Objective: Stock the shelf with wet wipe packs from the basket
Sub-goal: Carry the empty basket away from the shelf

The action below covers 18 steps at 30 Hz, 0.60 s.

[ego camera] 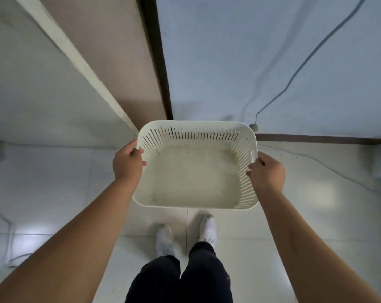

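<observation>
Two hands hold one white slotted basket (193, 178) at frame centre. Left hand (128, 161) is curled over its 9 o'clock rim and right hand (267, 171) clasps the 3 o'clock rim. Two white shoes (164, 239) at 6 o'clock, one cable (295, 72) on the wall at 1 o'clock.

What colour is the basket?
Off-white basket with slotted walls, seen best in the head view.

Grey cable (294, 73), glossy tiled floor (316, 215), brown panel (119, 62), white shoes (164, 239)
</observation>
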Each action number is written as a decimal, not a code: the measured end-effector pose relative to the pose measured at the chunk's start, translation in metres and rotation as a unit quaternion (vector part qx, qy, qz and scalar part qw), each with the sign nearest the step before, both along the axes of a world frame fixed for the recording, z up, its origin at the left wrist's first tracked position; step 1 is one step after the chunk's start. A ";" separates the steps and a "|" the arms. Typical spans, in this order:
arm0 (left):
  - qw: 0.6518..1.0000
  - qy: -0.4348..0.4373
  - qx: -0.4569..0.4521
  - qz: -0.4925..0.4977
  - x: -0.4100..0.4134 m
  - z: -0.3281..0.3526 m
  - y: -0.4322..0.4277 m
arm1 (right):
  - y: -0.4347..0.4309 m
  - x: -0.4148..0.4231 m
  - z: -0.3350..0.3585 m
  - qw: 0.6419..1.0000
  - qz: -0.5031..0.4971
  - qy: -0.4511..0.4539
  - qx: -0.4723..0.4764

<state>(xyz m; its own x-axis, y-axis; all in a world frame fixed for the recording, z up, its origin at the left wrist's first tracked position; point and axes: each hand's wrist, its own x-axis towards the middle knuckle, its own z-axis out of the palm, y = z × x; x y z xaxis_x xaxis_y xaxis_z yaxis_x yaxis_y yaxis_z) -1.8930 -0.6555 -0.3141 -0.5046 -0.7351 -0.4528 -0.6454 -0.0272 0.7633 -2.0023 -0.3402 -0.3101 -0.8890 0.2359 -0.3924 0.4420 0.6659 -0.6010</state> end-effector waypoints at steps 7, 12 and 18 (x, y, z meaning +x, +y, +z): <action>0.996 0.044 0.032 0.075 -0.057 -0.173 -0.006 | 0.003 -0.054 -0.180 0.999 0.042 0.002 -0.015; 0.988 0.052 0.080 0.121 -0.093 -0.256 -0.012 | -0.013 -0.082 -0.276 0.999 0.051 0.014 -0.013; 0.989 0.049 0.077 0.114 -0.113 -0.312 -0.027 | -0.026 -0.103 -0.332 0.999 0.030 0.005 -0.039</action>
